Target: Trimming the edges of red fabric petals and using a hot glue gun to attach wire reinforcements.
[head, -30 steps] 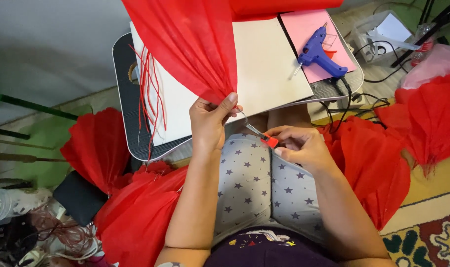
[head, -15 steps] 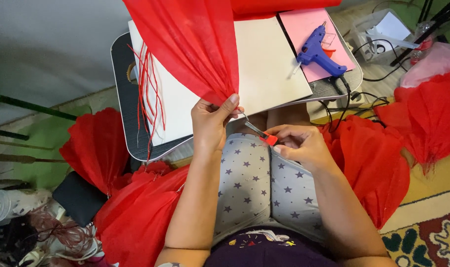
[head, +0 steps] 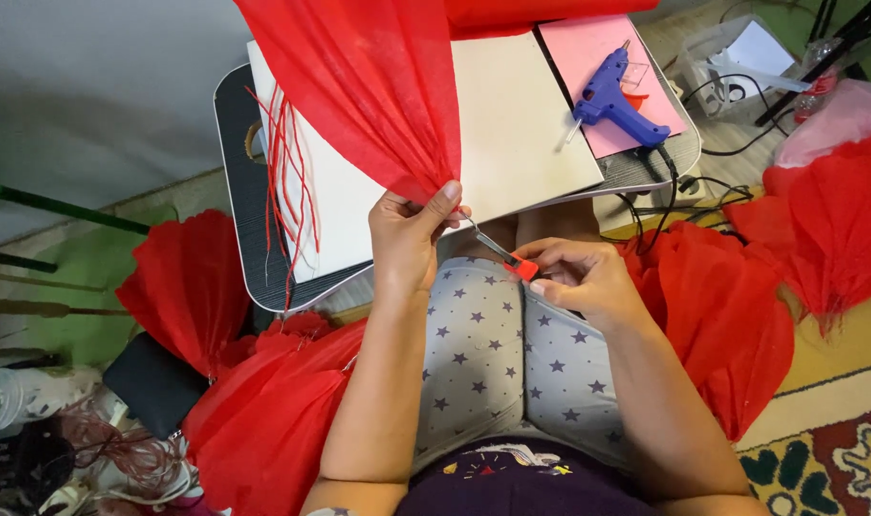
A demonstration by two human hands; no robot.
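Left hand (head: pixel 409 234): closed, pinching the gathered lower end of a red pleated fabric (head: pixel 369 86) that fanned upward over the white board (head: pixel 512 124) on the lap counter (head: pixel 239 239). Right hand (head: pixel 581 279): closed on the red handle of small scissors (head: pixel 500 252), whose metal blades were pointed toward the pinched fabric end. A blue glue gun (head: pixel 612 100) was laid on a pink sheet (head: pixel 588 53). Finished red fabric fans (head: pixel 182 287) were spread on the floor at both sides.
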